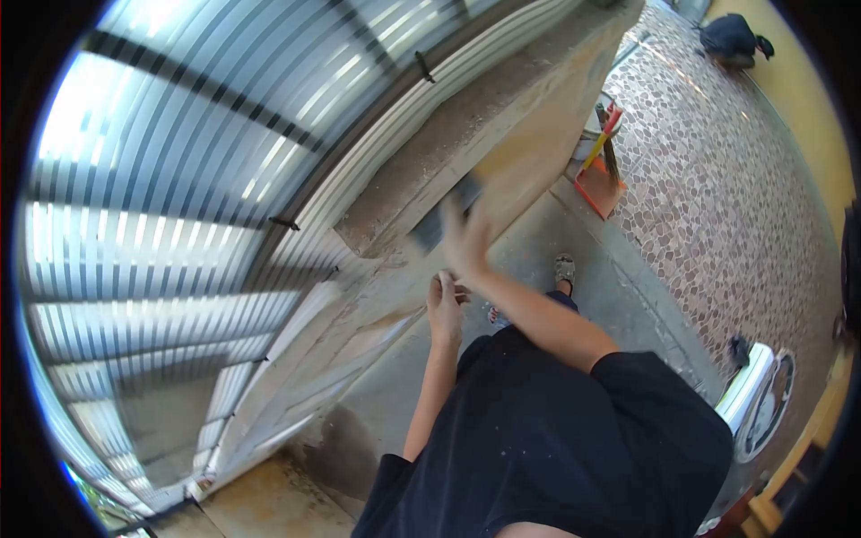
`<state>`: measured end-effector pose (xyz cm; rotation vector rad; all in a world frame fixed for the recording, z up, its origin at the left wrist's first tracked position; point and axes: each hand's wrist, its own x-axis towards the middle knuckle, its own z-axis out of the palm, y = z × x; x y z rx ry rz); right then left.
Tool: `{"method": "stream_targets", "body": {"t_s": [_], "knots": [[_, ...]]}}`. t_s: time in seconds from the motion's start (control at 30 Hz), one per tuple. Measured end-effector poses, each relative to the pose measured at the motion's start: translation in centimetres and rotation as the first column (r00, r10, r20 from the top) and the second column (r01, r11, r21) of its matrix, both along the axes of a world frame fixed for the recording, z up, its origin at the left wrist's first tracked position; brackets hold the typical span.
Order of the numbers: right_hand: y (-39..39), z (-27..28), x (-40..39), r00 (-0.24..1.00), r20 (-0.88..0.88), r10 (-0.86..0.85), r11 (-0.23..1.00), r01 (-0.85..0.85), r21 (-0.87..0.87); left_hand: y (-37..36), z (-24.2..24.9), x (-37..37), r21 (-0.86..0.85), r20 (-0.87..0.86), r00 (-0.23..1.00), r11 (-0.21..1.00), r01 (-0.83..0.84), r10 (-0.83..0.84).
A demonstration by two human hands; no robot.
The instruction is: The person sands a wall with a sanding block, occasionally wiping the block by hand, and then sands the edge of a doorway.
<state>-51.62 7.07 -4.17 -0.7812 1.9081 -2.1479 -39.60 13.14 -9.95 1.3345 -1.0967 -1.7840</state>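
Observation:
My right hand [466, 240] is smeared by motion in front of a pale, low wall [538, 134]. Beside its fingers, partly behind them, is a dark grey flat rectangular piece [429, 230] against the wall face. Whether the fingers grip this piece is hidden by the blur. Just below, my left hand [446, 309] is raised near the wall, its fingers curled together and whitish at the tips. Anything between those fingers is too small to make out. A yellowish-brown patch [520, 152] marks the wall beyond the dark piece.
Corrugated translucent sheeting [179, 152] rises behind the wall at left. An orange dustpan [599, 188] stands near a pale bucket [587, 148]. Another person [731, 40] crouches at the upper right. A white cylindrical object [746, 386] and a round-framed object [769, 408] lie at right.

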Motion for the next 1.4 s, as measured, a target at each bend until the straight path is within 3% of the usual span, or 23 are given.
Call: {"method": "stream_targets", "body": {"t_s": [0.03, 0.1, 0.13, 0.17, 0.23, 0.3, 0.33, 0.4, 0.47, 0.5, 0.53, 0.6, 0.67, 0.73, 0.8, 0.87, 0.93, 1.0, 1.13, 1.2, 1.23, 1.33, 1.4], "knots": [[1.1, 0.1, 0.7, 1.000, 0.000, 0.022, 1.000, -0.022, 0.007, 0.0, -0.2, 0.0, 0.012, -0.054, 0.993, 0.994, -0.106, 0.107], [2.3, 0.8, 0.4, 0.837, 0.297, 0.460, 0.870, -0.491, 0.037, -0.1, 1.7, -0.6, 0.028, -0.039, 0.988, 0.989, -0.145, 0.146], [1.2, -0.2, -1.9, 0.978, 0.070, 0.198, 0.974, -0.205, 0.101, -0.3, 2.4, -1.0, 0.039, -0.029, 0.985, 0.985, -0.168, 0.170], [-0.6, -1.3, -5.7, 0.982, -0.170, -0.086, 0.991, 0.102, 0.089, -0.3, 2.0, -0.8, 0.039, -0.018, 0.986, 0.985, -0.167, 0.168], [-1.0, 1.8, -13.8, 0.995, 0.091, -0.047, 0.998, 0.044, 0.042, 0.4, 1.5, -0.8, 0.020, -0.020, 0.981, 0.981, -0.193, 0.193], [-2.4, -0.2, -20.1, 0.970, 0.234, -0.064, 0.989, 0.029, 0.147, 1.3, 0.8, -0.5, 0.001, -0.012, 0.977, 0.977, -0.211, 0.211], [-2.6, -0.2, -18.7, 0.972, 0.230, -0.047, 0.989, 0.013, 0.150, 1.8, 0.3, -0.5, 0.017, 0.001, 0.976, 0.976, -0.218, 0.218], [-2.6, -1.2, -13.1, 0.986, 0.045, -0.162, 0.987, 0.163, -0.012, 2.2, -0.1, -1.5, 0.034, 0.008, 0.972, 0.972, -0.234, 0.234], [-1.2, -5.1, -6.6, 0.926, -0.344, -0.155, 0.987, 0.162, -0.007, 2.5, 0.2, -2.6, 0.105, -0.022, 0.960, 0.956, -0.274, 0.278], [1.2, -5.8, -5.0, 0.980, -0.033, 0.195, 0.968, -0.186, 0.169, 3.0, 0.2, -3.2, 0.114, -0.019, 0.957, 0.952, -0.285, 0.288], [2.7, -6.0, -4.2, 0.827, 0.313, 0.467, 0.814, -0.540, 0.214, 3.0, 0.1, -4.3, 0.112, -0.136, 0.943, 0.950, -0.290, 0.304], [3.5, -5.7, -6.0, 0.744, 0.413, 0.526, 0.763, -0.627, 0.158, 2.4, 0.7, -6.7, 0.102, -0.258, 0.907, 0.943, -0.318, 0.333], [4.2, -4.9, -8.5, 0.641, 0.509, 0.575, 0.695, -0.711, 0.110, 2.4, 2.5, -9.6, -0.129, -0.026, 0.963, 0.955, -0.269, 0.268], [4.1, -2.9, -11.5, 0.520, 0.702, 0.486, 0.772, -0.632, -0.066, 1.3, 2.8, -11.9, -0.127, -0.052, 0.958, 0.950, -0.285, 0.281], [4.2, -1.8, -14.1, 0.450, 0.725, 0.522, 0.749, -0.648, -0.136, 0.3, 2.5, -14.6, -0.165, -0.037, 0.896, 0.882, -0.442, 0.442], [3.8, -1.1, -16.0, 0.363, 0.686, 0.631, 0.697, -0.654, -0.295, -0.7, 2.7, -16.6, -0.146, -0.101, 0.893, 0.881, -0.450, 0.439], [3.1, -0.9, -17.5, 0.323, 0.689, 0.649, 0.651, -0.704, -0.284, -2.2, 3.1, -18.6, -0.133, -0.160, 0.890, 0.884, -0.448, 0.427], [2.3, -0.9, -18.6, 0.295, 0.710, 0.639, 0.633, -0.726, -0.268, -3.5, 3.2, -20.5, -0.226, -0.254, 0.817, 0.789, -0.571, 0.518], [0.7, -0.7, -20.9, 0.243, 0.733, 0.635, 0.524, -0.833, -0.178, -4.1, 4.9, -23.0, -0.156, -0.264, 0.747, 0.738, -0.657, 0.610], [0.5, -0.1, -22.2, 0.222, 0.770, 0.599, 0.419, -0.906, -0.065, -4.4, 4.4, -24.1, -0.130, -0.200, 0.649, 0.637, -0.760, 0.734], [0.8, 0.3, -22.7, 0.225, 0.769, 0.599, 0.416, -0.907, -0.059, -4.6, 3.8, -24.5, -0.125, -0.203, 0.646, 0.635, -0.763, 0.736], [2.1, 1.1, -24.4, 0.411, 0.658, 0.631, 0.484, -0.871, 0.079, -5.7, 1.2, -24.9, -0.214, -0.227, 0.565, 0.525, -0.824, 0.793], [3.6, 0.4, -26.8, 0.473, 0.610, 0.636, 0.417, -0.876, 0.245, -6.3, -0.2, -24.5, -0.310, -0.189, 0.474, 0.405, -0.860, 0.860]]}}
